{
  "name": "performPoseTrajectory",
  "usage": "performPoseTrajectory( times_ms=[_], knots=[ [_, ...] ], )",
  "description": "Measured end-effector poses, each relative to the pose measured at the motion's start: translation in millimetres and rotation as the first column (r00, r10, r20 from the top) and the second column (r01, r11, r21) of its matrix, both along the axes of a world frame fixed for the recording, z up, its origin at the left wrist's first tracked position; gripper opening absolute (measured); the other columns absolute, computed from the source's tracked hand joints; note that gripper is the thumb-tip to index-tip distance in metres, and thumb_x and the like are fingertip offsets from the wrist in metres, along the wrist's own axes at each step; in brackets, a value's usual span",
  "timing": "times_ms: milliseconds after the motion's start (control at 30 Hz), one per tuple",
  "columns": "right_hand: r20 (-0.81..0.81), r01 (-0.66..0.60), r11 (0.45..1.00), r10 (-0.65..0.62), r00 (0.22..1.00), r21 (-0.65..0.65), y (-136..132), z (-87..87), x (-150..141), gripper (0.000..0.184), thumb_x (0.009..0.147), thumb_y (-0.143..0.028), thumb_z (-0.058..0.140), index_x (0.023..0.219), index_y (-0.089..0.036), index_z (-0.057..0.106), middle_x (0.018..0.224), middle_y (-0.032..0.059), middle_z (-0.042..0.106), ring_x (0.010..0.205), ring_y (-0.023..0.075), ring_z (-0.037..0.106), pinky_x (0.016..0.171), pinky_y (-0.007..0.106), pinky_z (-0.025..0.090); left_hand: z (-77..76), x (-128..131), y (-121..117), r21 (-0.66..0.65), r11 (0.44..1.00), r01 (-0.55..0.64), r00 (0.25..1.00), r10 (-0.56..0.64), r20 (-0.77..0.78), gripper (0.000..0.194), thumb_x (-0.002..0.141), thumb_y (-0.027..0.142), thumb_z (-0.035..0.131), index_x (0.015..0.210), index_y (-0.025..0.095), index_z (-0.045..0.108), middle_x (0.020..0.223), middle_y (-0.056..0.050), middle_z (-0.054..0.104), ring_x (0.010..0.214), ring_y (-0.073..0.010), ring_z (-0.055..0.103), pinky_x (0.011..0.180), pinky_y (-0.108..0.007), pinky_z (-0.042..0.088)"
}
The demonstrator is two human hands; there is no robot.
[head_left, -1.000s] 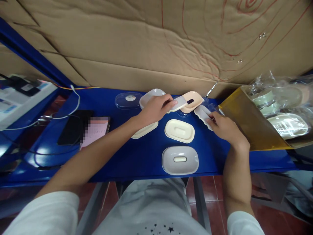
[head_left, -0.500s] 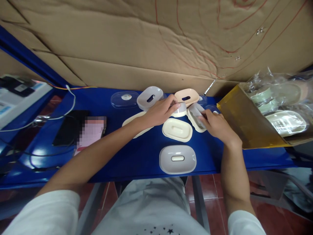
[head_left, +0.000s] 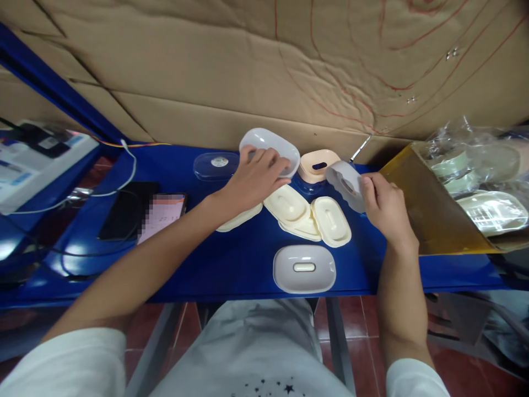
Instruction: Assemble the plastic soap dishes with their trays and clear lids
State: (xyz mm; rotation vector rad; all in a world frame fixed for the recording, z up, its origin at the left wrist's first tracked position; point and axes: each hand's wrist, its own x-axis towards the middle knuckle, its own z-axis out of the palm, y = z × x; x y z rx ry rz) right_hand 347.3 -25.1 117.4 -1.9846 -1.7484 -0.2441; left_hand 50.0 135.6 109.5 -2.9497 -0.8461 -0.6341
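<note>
My left hand (head_left: 258, 176) is closed on a grey oval dish (head_left: 278, 142) at the back of the table, its fingers hooked over the inside and hiding part of it. Another grey oval piece with a slot (head_left: 345, 182) is tilted up in my right hand (head_left: 384, 207), pinched at its right end. Below and between my hands lie several cream oval trays (head_left: 330, 220), some overlapping. A peach oval dish with a slot (head_left: 318, 162) stands behind them. Near the front edge rests a grey dish with a cream strip in its slot (head_left: 305, 268).
A clear oval lid with a round sticker (head_left: 215, 165) lies at back left. Further left are a phone (head_left: 163, 215), a black flat object (head_left: 124, 212) and cables. An open cardboard box (head_left: 430, 209) with plastic-wrapped dishes stands at right. Brown board walls the back.
The cream trays have come apart from the grey pieces and now lie on the table. My left hand has moved left and back with a grey dish; my right hand has moved right with another.
</note>
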Motion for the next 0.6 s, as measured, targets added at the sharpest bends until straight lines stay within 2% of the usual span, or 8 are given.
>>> performPoseTrajectory(
  times_ms=[67,133,267,333,400,467,533,600],
  knots=[
    [0.016,-0.006,0.996,0.005,1.000,0.090,6.9,-6.3,-6.4,0.052,0.115,-0.056,0.029,0.117,-0.023,0.069,0.101,0.0126,0.078,0.091,0.0299,0.070,0.085,0.043,0.047,-5.4,-11.1,4.7,0.024,0.998,-0.052,0.998,0.052,-0.021,0.031,0.110,0.037,0.056,0.132,0.018,0.065,0.130,-0.020,0.067,0.124,-0.0389,0.063,0.119,-0.065,0.031],
    [0.055,-0.004,0.994,-0.002,0.999,0.110,14.4,-13.6,-11.6,0.051,0.115,-0.053,0.029,0.120,-0.022,0.068,0.109,0.0142,0.078,0.098,0.0314,0.069,0.091,0.046,0.047,-11.3,-21.4,10.6,0.008,0.996,-0.094,0.995,0.094,-0.022,0.032,0.110,0.035,0.053,0.134,0.019,0.066,0.129,-0.020,0.067,0.124,-0.0392,0.062,0.120,-0.067,0.029],
    [0.112,-0.002,1.000,0.001,0.994,0.007,25.8,-27.0,-12.2,0.047,0.115,-0.048,0.031,0.126,-0.022,0.068,0.120,0.0147,0.079,0.113,0.0347,0.066,0.100,0.051,0.043,-21.2,-36.2,19.8,-0.052,0.992,-0.118,0.993,0.117,-0.019,0.035,0.110,0.033,0.047,0.137,0.023,0.065,0.132,-0.018,0.069,0.125,-0.0382,0.062,0.123,-0.069,0.024],
    [0.116,-0.018,1.000,0.020,0.993,-0.021,29.1,-32.4,-8.3,0.043,0.114,-0.046,0.035,0.128,-0.023,0.069,0.127,0.0131,0.078,0.119,0.0355,0.064,0.103,0.053,0.042,-23.7,-39.5,15.6,-0.067,0.990,-0.122,0.992,0.122,0.003,0.038,0.110,0.031,0.044,0.142,0.025,0.063,0.142,-0.018,0.066,0.134,-0.0384,0.060,0.125,-0.070,0.022],
    [0.111,-0.018,1.000,0.021,0.994,-0.023,31.1,-36.5,-4.0,0.040,0.113,-0.039,0.037,0.131,-0.024,0.070,0.136,0.0118,0.076,0.123,0.0356,0.062,0.105,0.054,0.041,-23.6,-40.2,-0.2,-0.075,0.990,-0.117,0.992,0.120,0.035,0.043,0.110,0.030,0.044,0.149,0.023,0.059,0.156,-0.020,0.057,0.146,-0.0396,0.054,0.127,-0.070,0.019],
    [0.103,0.004,1.000,-0.002,0.995,-0.013,31.9,-38.8,-1.4,0.039,0.110,-0.031,0.039,0.134,-0.025,0.069,0.141,0.0116,0.074,0.126,0.0361,0.061,0.105,0.054,0.041,-21.6,-39.7,-28.9,-0.085,0.994,-0.061,0.997,0.065,0.051,0.047,0.111,0.032,0.048,0.155,0.022,0.056,0.166,-0.022,0.049,0.154,-0.0409,0.047,0.129,-0.070,0.017],
    [0.091,0.016,1.000,-0.015,0.996,-0.005,31.7,-39.3,-1.7,0.040,0.108,-0.028,0.041,0.137,-0.024,0.068,0.143,0.0121,0.072,0.127,0.0366,0.061,0.105,0.054,0.041,-19.9,-39.2,-66.2,-0.114,0.989,0.093,0.996,-0.091,0.023,0.049,0.111,0.039,0.052,0.157,0.023,0.055,0.169,-0.022,0.047,0.156,-0.0406,0.046,0.132,-0.069,0.017],
    [0.078,-0.006,1.000,0.007,0.997,-0.006,30.9,-38.6,-5.2,0.040,0.109,-0.029,0.041,0.136,-0.023,0.069,0.143,0.0119,0.072,0.127,0.0361,0.061,0.104,0.053,0.042,-21.1,-39.3,-103.0,-0.141,0.950,0.280,0.958,-0.287,-0.028,0.055,0.109,0.054,0.059,0.156,0.026,0.057,0.169,-0.020,0.049,0.160,-0.0389,0.043,0.133,-0.067,0.017]
  ],
)
